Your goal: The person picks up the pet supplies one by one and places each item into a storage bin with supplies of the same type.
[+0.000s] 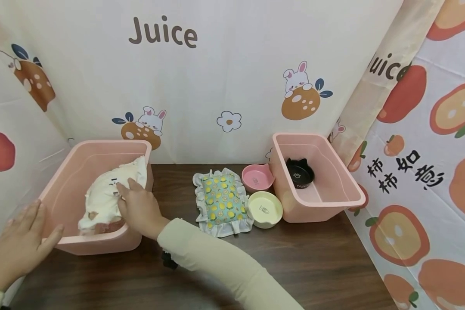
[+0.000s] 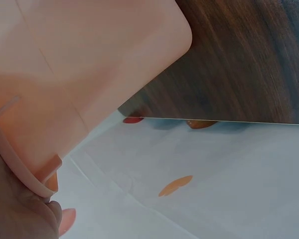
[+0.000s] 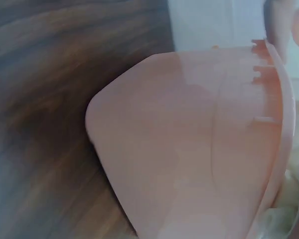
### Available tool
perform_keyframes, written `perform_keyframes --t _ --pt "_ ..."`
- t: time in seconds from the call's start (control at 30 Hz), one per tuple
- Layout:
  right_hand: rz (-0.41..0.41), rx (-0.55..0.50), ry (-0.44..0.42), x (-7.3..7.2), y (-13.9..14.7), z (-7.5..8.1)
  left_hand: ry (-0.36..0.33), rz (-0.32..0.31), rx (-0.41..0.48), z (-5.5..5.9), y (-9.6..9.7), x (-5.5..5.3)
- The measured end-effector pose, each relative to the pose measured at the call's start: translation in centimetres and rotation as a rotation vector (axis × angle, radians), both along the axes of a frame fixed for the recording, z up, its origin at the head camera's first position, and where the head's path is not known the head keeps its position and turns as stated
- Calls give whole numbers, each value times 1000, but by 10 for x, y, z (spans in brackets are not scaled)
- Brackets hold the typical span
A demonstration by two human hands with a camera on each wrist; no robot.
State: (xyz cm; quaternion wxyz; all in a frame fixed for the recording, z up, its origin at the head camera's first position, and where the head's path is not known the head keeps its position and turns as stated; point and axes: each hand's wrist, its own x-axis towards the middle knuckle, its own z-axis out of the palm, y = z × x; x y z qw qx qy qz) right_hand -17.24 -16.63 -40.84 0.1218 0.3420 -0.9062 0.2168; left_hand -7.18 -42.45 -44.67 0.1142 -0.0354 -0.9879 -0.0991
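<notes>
In the head view, a white, soft ruffle-edged cushion (image 1: 102, 193) with a small dark face mark lies tilted inside the left pink bin (image 1: 97, 245). My right hand (image 1: 141, 209) reaches over the bin's near right rim and grips the cushion's right side with bent fingers. Part of the cushion's lower edge is blurred. My left hand (image 1: 23, 241) rests on the bin's near left rim, fingers straight. The left wrist view shows the bin's outer wall (image 2: 89, 64) and part of that hand (image 2: 20, 199). In the right wrist view, the bin wall (image 3: 179, 144) hides most of the cushion.
A green lemon-print cushion (image 1: 224, 200) with grey ruffles lies mid-table. Beside it stand a pink bowl (image 1: 257, 177) and a cream bowl (image 1: 265, 209). The right pink bin (image 1: 306, 211) contains a black cat-eared bowl (image 1: 300, 173). Printed curtains (image 1: 217, 77) surround the dark wooden table (image 1: 314, 262).
</notes>
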Motion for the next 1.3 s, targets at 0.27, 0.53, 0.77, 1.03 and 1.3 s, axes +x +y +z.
perform_keyframes --t 0.27,0.53,0.77,1.03,1.3 --pt "-37 -334 -169 -3 -15 -3 -36 18 -13 3 2 -2" --pt "43 381 -162 4 -22 -8 -11 10 -9 2 1 0" --pt "187 635 -151 4 -26 -5 2 5 -12 0 0 2" --pt "177 688 -169 4 -26 -7 15 -3 -17 0 1 2" --pt "178 660 -158 4 -26 -7 2 10 -30 0 0 1"
